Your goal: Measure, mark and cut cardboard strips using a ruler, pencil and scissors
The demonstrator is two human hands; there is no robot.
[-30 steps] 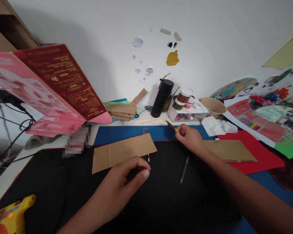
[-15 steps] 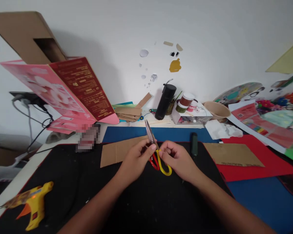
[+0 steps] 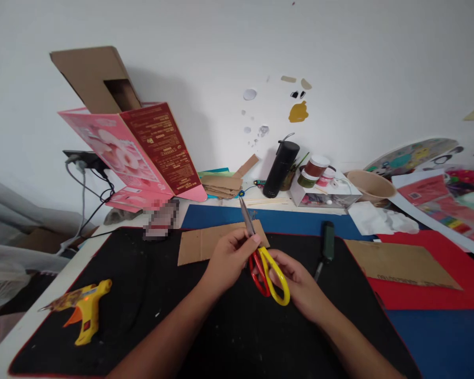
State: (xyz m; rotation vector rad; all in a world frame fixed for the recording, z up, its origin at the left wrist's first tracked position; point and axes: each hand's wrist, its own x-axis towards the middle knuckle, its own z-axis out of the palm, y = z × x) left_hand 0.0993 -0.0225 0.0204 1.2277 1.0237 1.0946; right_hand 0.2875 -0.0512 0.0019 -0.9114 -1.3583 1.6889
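A pair of scissors (image 3: 263,263) with one red and one yellow handle is held up over the black mat, blades pointing away and a little left. My left hand (image 3: 229,261) pinches it near the pivot, thumb on top. Behind the yellow loop, my right hand (image 3: 300,284) has its fingers curled against the handle, partly hidden by it. The two blades lie close together. Beyond my left hand, a strip of brown cardboard (image 3: 197,245) lies on the mat, partly covered by that hand.
A yellow glue gun (image 3: 87,310) lies at left. Right of my hands is a dark green-handled tool (image 3: 327,242); farther right, a cardboard piece (image 3: 403,263) rests on red sheet (image 3: 470,295). Behind stand a pink box (image 3: 134,152), a black bottle (image 3: 281,168) and paint jars (image 3: 316,166).
The scissors' handles have swung nearer to me and their blades have come closer together. My right hand has shifted down behind the yellow loop. The view has turned left.
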